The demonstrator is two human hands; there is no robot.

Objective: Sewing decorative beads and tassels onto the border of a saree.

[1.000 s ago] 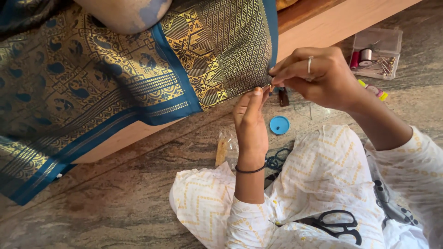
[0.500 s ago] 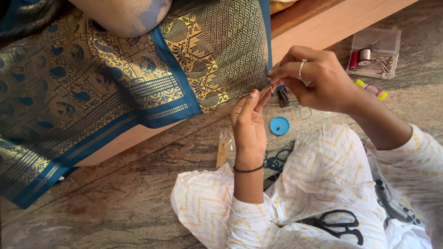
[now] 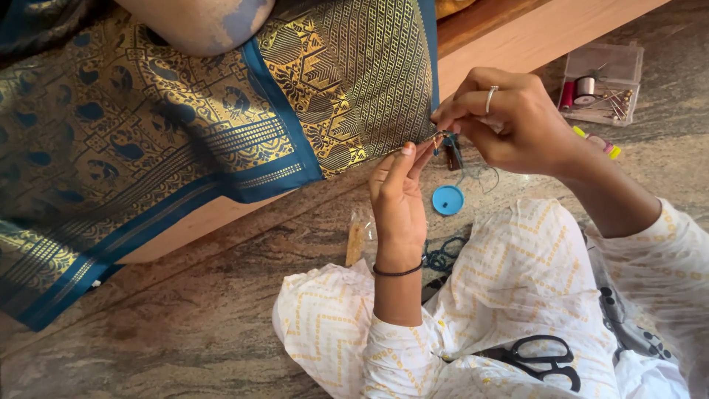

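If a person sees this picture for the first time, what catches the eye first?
The blue and gold patterned fabric fills the upper left, draped over a wooden ledge. At its right edge, the left hand and right hand pinch the hem. Black scissors lie on the lap, lower right.

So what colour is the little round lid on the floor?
The round lid is bright blue, lying flat on the stone floor; the head view shows it.

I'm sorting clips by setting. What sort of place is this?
Probably a home hand-sewing spot on a stone floor: a blue-and-gold woven fabric hangs off a wooden ledge, with a clear thread box and black scissors nearby.
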